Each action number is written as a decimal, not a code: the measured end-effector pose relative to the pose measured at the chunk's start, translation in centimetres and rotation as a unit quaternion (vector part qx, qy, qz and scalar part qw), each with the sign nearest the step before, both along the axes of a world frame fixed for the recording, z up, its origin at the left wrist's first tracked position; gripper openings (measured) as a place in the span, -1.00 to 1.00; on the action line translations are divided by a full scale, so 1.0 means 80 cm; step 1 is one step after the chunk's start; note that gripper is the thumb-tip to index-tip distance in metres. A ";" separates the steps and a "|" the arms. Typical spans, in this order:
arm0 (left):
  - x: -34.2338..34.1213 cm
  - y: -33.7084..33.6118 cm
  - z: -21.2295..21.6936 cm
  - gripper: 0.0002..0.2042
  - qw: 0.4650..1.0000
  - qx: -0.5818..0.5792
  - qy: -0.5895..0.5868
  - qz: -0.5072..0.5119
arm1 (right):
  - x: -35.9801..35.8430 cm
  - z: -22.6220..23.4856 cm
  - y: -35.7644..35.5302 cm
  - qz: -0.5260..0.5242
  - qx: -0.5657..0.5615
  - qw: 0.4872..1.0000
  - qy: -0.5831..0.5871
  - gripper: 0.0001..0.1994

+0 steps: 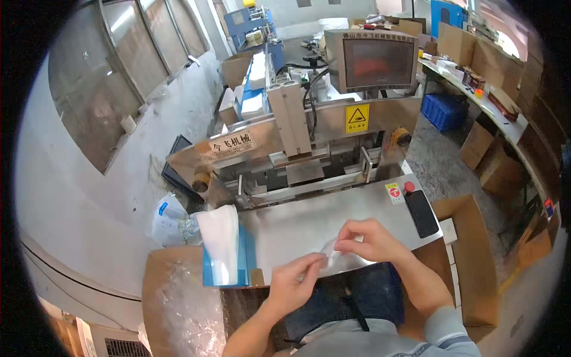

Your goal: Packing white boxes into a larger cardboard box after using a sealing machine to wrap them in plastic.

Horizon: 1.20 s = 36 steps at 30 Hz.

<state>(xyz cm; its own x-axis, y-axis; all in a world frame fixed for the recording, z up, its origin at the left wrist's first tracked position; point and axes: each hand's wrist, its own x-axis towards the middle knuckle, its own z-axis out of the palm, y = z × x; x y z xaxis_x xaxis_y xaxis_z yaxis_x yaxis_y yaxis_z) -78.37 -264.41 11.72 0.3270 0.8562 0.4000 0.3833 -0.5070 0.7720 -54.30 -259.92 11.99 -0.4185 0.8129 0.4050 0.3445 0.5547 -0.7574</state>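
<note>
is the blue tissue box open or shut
Open: a white tissue stands up out of the blue box at the left end of the steel table.

Clear plastic bag, white tissue stack, blue tray, yellow warning sticker, brown cartons

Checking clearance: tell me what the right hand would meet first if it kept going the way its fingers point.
Probably the left hand: the right hand points left along the clear bag they share.

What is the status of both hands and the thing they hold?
Left hand and right hand both pinch a clear plastic bag. Over metal table. Nothing blocks.
</note>
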 end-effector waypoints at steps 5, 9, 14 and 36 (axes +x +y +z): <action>0.007 -0.011 -0.038 -0.93 0.962 -0.218 -0.163 0.014 | 0.003 -0.016 -0.024 -0.012 -0.074 0.997 -0.009 -0.92; 0.004 -0.004 -0.085 -0.83 0.908 -0.368 -0.186 0.073 | -0.010 -0.020 -0.028 -0.114 0.132 0.983 0.050 -0.89; 0.011 0.009 -0.105 -0.83 0.980 -0.086 -0.084 0.156 | -0.001 -0.043 -0.028 -0.041 0.162 0.986 -0.021 -0.84; -0.033 0.113 -0.008 -0.82 0.954 -0.100 0.259 -0.114 | 0.055 -0.066 0.071 0.078 0.020 0.981 -0.175 -0.79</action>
<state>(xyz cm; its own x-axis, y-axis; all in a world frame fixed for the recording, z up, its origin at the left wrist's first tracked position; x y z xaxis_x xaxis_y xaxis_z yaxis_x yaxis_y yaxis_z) -81.01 -255.40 11.06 0.6237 0.7811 -0.0302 0.6364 -0.4850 0.5998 -49.90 -254.21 6.71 -0.6562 0.7143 0.2434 0.4885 0.6479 -0.5844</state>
